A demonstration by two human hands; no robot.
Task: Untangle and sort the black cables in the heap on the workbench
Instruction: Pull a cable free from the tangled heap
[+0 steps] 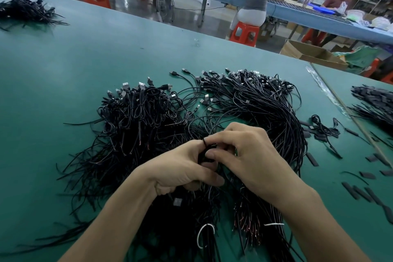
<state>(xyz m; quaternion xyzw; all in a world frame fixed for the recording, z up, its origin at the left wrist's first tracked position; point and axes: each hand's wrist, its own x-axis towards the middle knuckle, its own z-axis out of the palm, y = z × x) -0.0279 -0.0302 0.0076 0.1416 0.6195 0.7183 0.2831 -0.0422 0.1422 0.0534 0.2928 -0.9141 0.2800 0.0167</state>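
Both hands meet over the near middle of the heap [148, 125] on the bench [63, 66]. My left hand [182, 168] is curled round a thin bunch [204, 151] of cables, thumb across it. My right hand [248, 155] pinches the top of that same bunch, fingertips bent in. So the bunch stands between the two hands, touching both. Its length runs roughly up and away from me, and its lower part is lost in the tangle under the left palm. The heap lies with plugs [141, 85] far and bare ends near, so I judge the pull should go along that line, toward me, not across it. For sorting, the right pile [374, 106] is nearer the right hand; the far-left pile [23, 10] is well apart from both. Two white ties [274, 224] show close in, below my wrists. No tray or bin on the bench. A cardboard box [312, 53] sits beyond the far edge, and I cannot tell what's in it.
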